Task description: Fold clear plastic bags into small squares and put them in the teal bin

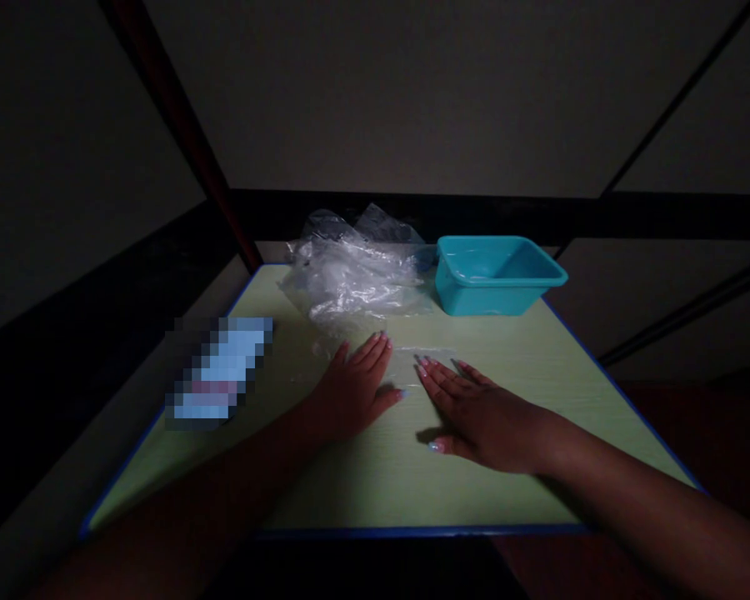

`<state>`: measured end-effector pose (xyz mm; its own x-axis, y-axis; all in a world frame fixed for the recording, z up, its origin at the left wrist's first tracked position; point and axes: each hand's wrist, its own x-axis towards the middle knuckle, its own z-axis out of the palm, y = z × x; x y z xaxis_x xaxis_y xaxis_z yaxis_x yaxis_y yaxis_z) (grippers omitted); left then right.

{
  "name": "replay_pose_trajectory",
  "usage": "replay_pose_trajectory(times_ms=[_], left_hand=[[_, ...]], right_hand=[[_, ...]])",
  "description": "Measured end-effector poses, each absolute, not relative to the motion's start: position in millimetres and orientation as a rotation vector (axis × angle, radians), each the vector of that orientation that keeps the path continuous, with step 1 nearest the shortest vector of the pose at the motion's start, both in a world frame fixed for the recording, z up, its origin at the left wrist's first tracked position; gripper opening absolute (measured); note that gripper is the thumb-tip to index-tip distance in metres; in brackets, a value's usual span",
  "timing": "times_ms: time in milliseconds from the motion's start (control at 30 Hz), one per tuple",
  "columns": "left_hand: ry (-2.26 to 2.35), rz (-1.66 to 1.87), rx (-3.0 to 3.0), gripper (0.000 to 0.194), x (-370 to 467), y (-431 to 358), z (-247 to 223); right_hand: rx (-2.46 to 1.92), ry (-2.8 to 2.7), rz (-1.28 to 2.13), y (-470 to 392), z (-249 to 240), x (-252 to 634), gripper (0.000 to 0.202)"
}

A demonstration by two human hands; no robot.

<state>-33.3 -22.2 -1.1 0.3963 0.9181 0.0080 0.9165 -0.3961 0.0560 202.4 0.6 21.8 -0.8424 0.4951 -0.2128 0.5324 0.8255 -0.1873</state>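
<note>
A clear plastic bag [422, 360] lies flat and nearly invisible on the tabletop between my hands. My left hand [356, 387] rests palm down on its left part, fingers stretched forward and thumb out to the side. Near the bag's right part is my right hand [468, 408], also palm down with fingers extended and thumb apart. Neither hand grips anything. Just beyond my fingers sits a crumpled heap of clear plastic bags [356, 279]. The flat bag's left edge is hard to make out.
A turquoise plastic bin [503, 298] stands at the back right of the pale green table [375, 500], which has a blue edge. At the left lies a blurred-out, phone-like object [225, 367]. Walls rise close behind and to the left.
</note>
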Motion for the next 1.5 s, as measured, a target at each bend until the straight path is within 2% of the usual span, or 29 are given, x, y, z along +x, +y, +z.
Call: replay_pose_trajectory(times_ms=[133,400,867,1167,1500], left_hand=[[1.692,0.072,2.614,0.064,-35,-21,-3],[1.685,0.150,2.643,0.063,-36,-19,-9],[1.712,0.114,2.583,0.067,-42,-19,-6],[1.839,0.300,2.565,0.049,-59,-8,1],[1.788,0.194,2.552,0.047,-63,-6,-5]], right_hand=[[0.854,2.836,-0.375,-1,27,200,0.092],[1.084,2.880,-0.279,15,14,182,0.076],[1.299,2.736,-0.183,15,15,192,0.087],[1.400,2.884,-0.086,27,15,185,0.061],[1.298,2.844,-0.226,30,8,187,0.059]])
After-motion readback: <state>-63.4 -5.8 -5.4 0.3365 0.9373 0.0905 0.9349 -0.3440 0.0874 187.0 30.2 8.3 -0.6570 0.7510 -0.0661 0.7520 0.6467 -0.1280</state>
